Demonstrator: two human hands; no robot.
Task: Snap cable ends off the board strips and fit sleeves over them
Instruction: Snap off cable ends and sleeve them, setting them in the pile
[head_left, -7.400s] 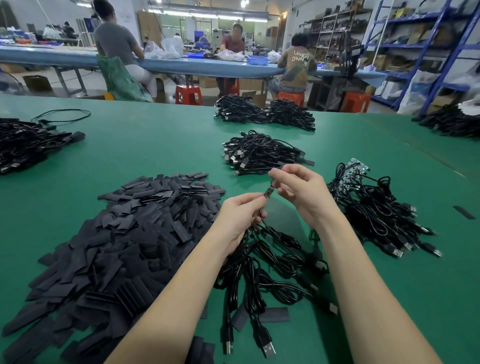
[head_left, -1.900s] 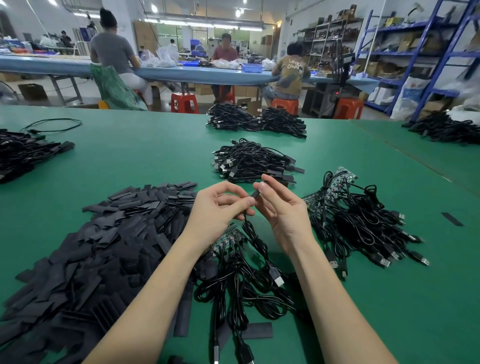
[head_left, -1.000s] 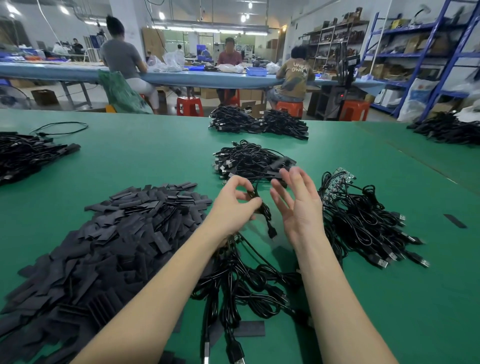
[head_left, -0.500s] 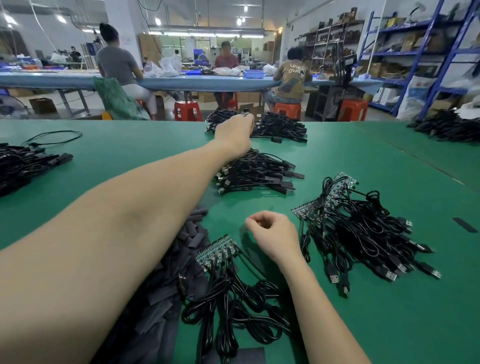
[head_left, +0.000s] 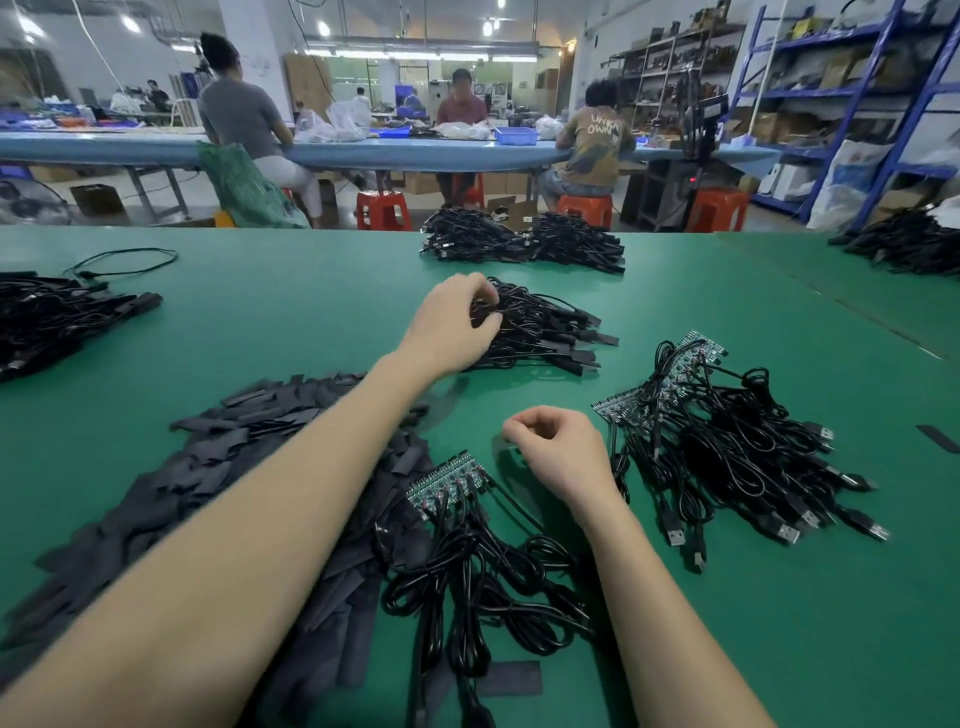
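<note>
Right grip (head_left: 558, 447) loosely curled over the desk (head_left: 311, 322), holding nothing that can be made out; left grip (head_left: 454, 325) out on the finished cables.

Nearest lie the coiled cables (head_left: 483, 587) soldered to a board strip (head_left: 449, 480), which sits just left of and below the right grip, its long axis rising toward the right; that hand is clearly the nearer one for the next snap. The sleeve pile (head_left: 208, 483) spreads under the left forearm. Farther right a second strip bundle (head_left: 727, 441) waits. Beyond, the left grip's fingers curl into the sleeved-cable pile (head_left: 540, 332), apparently clutching a cable, though that is not certain. Half a second ago that arm stretched past this pile toward the far heap (head_left: 519, 241); it has drawn back, while the right grip has stayed put.
</note>
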